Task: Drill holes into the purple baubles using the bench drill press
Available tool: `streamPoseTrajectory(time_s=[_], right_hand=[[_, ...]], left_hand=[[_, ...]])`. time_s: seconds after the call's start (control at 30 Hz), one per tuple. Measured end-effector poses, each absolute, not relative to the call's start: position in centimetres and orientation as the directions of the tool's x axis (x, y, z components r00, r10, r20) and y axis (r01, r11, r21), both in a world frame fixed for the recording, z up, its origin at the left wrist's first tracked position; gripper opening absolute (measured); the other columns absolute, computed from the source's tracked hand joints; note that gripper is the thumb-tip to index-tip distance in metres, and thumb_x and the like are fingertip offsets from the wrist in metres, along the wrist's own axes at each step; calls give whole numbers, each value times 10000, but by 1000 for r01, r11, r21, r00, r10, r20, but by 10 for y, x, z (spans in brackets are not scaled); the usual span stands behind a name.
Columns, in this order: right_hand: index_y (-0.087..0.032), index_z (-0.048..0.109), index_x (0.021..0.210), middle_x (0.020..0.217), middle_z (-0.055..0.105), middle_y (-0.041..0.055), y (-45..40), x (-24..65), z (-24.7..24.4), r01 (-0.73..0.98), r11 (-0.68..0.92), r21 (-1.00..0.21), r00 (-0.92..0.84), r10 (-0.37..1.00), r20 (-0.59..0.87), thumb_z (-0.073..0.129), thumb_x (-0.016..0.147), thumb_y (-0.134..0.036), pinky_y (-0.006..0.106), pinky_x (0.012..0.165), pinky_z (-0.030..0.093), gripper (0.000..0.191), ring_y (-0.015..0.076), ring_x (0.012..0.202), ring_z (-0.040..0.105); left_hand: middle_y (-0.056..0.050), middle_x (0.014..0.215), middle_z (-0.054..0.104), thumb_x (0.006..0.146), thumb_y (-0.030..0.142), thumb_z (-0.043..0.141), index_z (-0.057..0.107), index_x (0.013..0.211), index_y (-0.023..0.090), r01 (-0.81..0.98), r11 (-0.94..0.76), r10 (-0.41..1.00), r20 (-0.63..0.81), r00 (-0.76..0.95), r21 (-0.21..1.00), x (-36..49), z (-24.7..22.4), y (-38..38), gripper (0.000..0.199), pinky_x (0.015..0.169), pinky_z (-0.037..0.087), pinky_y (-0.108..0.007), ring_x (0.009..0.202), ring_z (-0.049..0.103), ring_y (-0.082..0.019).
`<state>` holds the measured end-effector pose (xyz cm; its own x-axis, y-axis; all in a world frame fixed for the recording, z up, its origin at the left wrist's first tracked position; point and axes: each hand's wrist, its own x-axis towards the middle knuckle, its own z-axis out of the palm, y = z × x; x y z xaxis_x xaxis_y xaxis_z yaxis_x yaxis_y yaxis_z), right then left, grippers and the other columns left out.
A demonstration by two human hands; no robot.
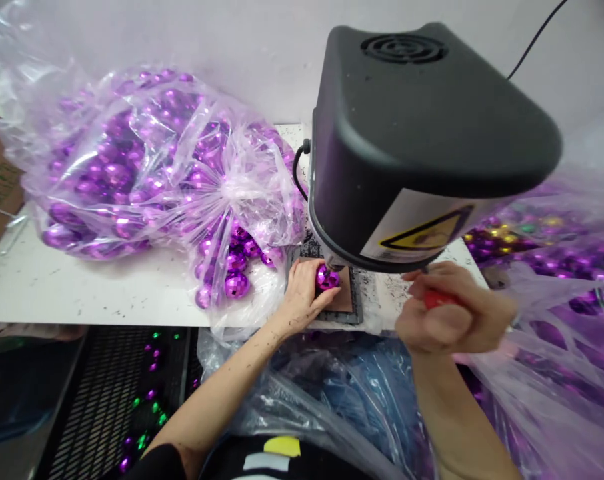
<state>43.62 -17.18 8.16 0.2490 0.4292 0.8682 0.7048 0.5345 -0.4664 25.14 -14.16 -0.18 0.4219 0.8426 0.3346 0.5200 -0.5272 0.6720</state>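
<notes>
Just below the frame's centre, the faceted purple ball (327, 277), held by the left grip (303, 292), looks light, slick and probably brittle, best steadied gently around its sides, while the right grip (455, 310) wraps a red handle (439, 299) at lower right.

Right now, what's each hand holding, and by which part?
Left hand: a purple ball, held by its sides. Right hand: a red handle, fist closed around it; mostly hidden, so the exact part can't be told.
</notes>
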Motion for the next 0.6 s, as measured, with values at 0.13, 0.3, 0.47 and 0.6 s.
streamPoseTrajectory(time_s=[0.13,0.3,0.47,0.6], right_hand=[[-115,645,788,631,512,0,-150,435,130,747,518,-417,350,226,909,378,996,-410,190,528,334,449,28,550,506],[-100,587,769,627,473,-28,-142,430,154,719,516,-465,349,310,884,391,1011,-443,145,517,302,464,-31,525,443],[-123,566,767,641,474,-21,-145,431,151,677,535,-506,372,344,862,419,985,-509,174,443,287,467,-7,489,438],[-101,546,772,633,459,-28,-142,431,150,711,532,-460,335,319,887,385,1010,-443,149,472,267,447,-30,495,440]], left_hand=[[-134,1260,579,959,406,580,445,1313,173,489,-564,819,374,436,666,251,-2,-142,445,1138,327,-491,1207,526,-268],[-134,1264,562,948,377,603,436,1345,186,394,-599,772,372,516,697,237,13,-176,471,1090,402,-455,1201,523,-259],[-128,1344,519,897,436,672,483,1368,218,404,-570,751,254,610,716,203,30,-195,552,1071,448,-416,1257,505,-260],[-114,1217,590,969,147,464,588,1217,198,675,-519,851,389,352,525,174,21,-151,282,995,466,-422,1156,538,-246]])
